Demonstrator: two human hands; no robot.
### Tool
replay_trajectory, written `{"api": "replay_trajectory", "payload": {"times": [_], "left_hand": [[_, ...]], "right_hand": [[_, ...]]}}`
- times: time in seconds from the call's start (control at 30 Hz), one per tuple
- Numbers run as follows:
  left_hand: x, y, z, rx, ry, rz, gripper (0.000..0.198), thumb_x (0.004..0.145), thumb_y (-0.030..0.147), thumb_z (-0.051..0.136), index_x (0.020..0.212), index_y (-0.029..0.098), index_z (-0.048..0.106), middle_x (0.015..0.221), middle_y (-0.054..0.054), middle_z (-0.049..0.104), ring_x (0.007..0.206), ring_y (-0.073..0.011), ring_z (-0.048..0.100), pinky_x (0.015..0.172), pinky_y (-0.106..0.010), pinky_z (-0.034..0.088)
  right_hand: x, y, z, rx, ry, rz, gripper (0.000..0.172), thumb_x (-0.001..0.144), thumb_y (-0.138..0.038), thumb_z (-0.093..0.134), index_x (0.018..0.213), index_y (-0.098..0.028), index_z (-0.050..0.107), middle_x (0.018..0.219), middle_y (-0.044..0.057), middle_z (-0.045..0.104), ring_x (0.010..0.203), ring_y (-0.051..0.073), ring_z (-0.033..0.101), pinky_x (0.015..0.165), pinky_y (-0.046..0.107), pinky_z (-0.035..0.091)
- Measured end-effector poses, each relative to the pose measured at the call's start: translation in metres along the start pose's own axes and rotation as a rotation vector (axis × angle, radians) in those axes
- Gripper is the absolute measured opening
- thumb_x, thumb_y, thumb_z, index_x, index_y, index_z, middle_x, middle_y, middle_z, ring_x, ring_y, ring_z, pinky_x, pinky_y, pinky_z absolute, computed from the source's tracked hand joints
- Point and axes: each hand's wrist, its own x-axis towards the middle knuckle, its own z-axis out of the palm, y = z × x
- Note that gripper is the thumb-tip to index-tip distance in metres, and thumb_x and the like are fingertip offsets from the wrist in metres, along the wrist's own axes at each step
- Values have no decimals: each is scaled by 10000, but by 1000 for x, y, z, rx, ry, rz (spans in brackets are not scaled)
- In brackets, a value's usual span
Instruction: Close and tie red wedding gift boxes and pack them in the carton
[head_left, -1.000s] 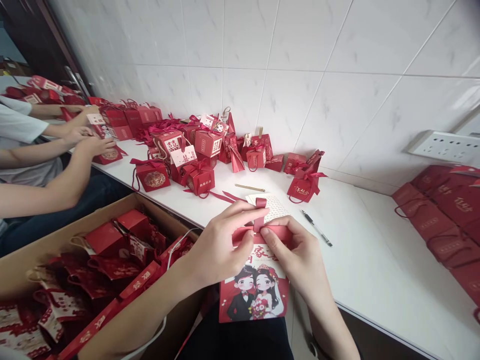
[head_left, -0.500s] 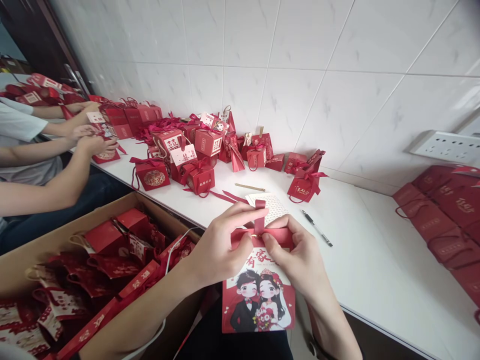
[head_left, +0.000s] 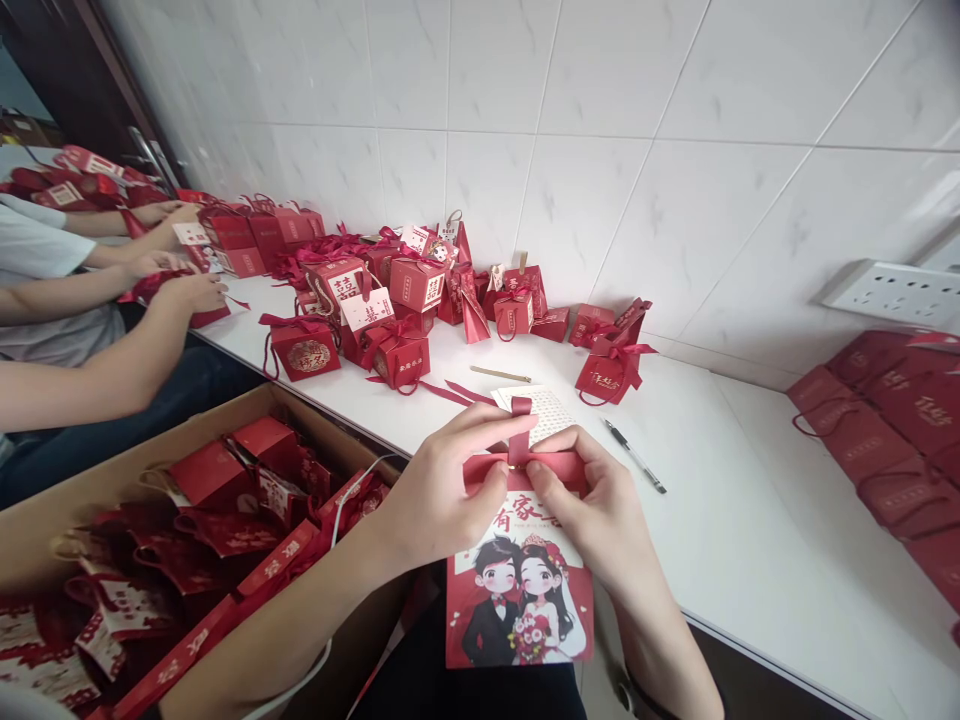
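Between my two hands hangs a red paper gift bag [head_left: 517, 600] with a cartoon bride and groom printed on its front. My left hand [head_left: 457, 490] pinches the left of its top edge, its index finger stretched along a dark red ribbon loop [head_left: 520, 430] that stands up from the middle. My right hand [head_left: 589, 500] grips the top edge on the right, thumb in front and beside the foot of the ribbon. Part of the printed lettering is hidden under my fingers.
A pen [head_left: 634, 456], a thin stick [head_left: 500, 374] and a sheet of small stickers [head_left: 551, 415] lie on the white table [head_left: 720, 500]. Red gift boxes [head_left: 416, 285] crowd the wall. A cardboard carton [head_left: 247, 405] holds more at lower left. Co-workers' hands [head_left: 191, 290] handle red packages.
My hands and the bag stay almost in place, with only a slight shift. At left, a co-worker's hands have tilted and moved a red package.
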Motion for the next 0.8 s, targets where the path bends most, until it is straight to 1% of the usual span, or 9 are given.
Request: {"api": "replay_trajectory", "payload": {"times": [0.1,0.23,0.37,0.47,0.57,0.63,0.7,0.77,0.8], "left_hand": [[1,1,-2,-28,-9,-34,431,773,58,473,1165,178,603,1111,-63,613,1063,-181,568,960,-305,477],[0,-2,-7,-138,-93,-126,444,803,95,488,1229,207,547,1167,-56,590,1066,-174,564,956,-290,469],[-13,-20,-10,-426,-98,-243,648,845,241,551,1420,313,263,1359,-91,462,1168,-224,518,996,-370,428],[-32,-47,-13,-674,-114,-291,775,817,490,576,1449,327,158,1422,-121,382,1255,-272,445,1017,-419,394],[-58,-70,-15,-786,-76,-306,918,691,689,583,1439,310,210,1420,-132,376,1306,-297,378,1055,-452,337],[-77,-74,-15,-815,-66,-324,1029,593,716,646,1435,314,212,1441,-143,339,1314,-321,363,1045,-488,338],[-91,-71,-13,-796,-90,-351,1094,544,634,746,1437,311,203,1466,-149,300,1331,-335,336,1048,-518,325],[-100,-65,-11,-775,-44,-384,1055,556,540,793,1423,312,236,1456,-143,331,1325,-333,349,1050,-523,325],[-103,-63,-12,-771,31,-398,991,573,519,793,1399,313,286,1428,-136,380,1306,-331,382,1042,-516,342]], "right_hand": [[0,2,-4,14,-32,44,197,841,-377,553,806,-183,557,637,-28,533,513,82,434,455,180,355],[3,3,-8,10,-21,54,214,862,-392,527,872,-194,606,684,-11,570,557,103,481,496,206,378],[7,3,-10,32,36,67,206,853,-397,547,853,-204,619,631,-25,551,495,97,453,447,210,354],[10,6,-12,53,140,29,218,835,-410,579,852,-200,636,716,4,612,560,125,528,482,229,400],[16,12,-11,118,389,-53,239,804,-409,626,903,-194,656,857,44,656,735,185,607,596,270,466],[21,17,-3,211,577,-125,254,794,-404,644,931,-192,662,927,55,660,832,207,619,687,305,489],[26,24,12,289,668,-159,265,788,-402,653,943,-188,667,988,64,656,904,223,616,775,348,492],[30,32,32,341,628,-127,287,778,-411,664,948,-180,672,1016,77,655,948,236,610,838,385,482],[31,37,43,368,578,-95,296,769,-417,673,943,-177,674,1013,80,658,954,239,610,855,394,478]]}}
